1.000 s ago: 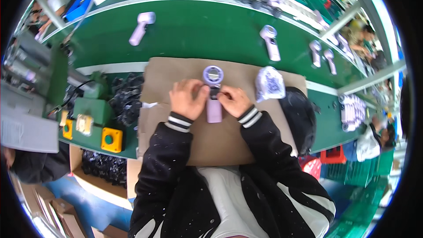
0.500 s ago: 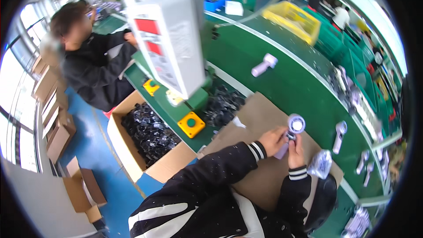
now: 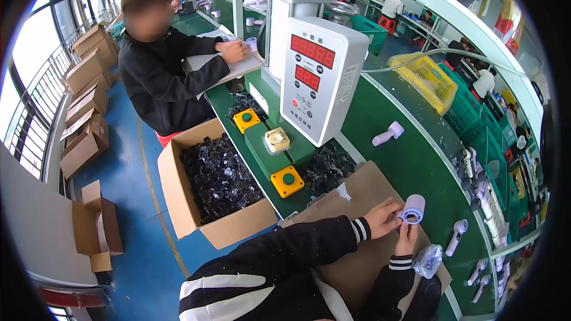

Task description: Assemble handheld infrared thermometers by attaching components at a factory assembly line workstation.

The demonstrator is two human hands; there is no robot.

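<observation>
Both hands grip one lilac handheld device (image 3: 412,209) above the cardboard sheet (image 3: 363,187) on the green counter (image 3: 410,160): left hand (image 3: 383,217) pinching its round head, right hand (image 3: 407,239) closed around its lower part. Clear plastic bag (image 3: 428,260) lies just right of the sheet.

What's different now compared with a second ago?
The view has swung left: a machine with red displays, a box of black parts and a co-worker have come into sight, and the hands now sit at lower right. Both hands, left and right, still hold the lilac device over the cardboard sheet, as before.
</observation>
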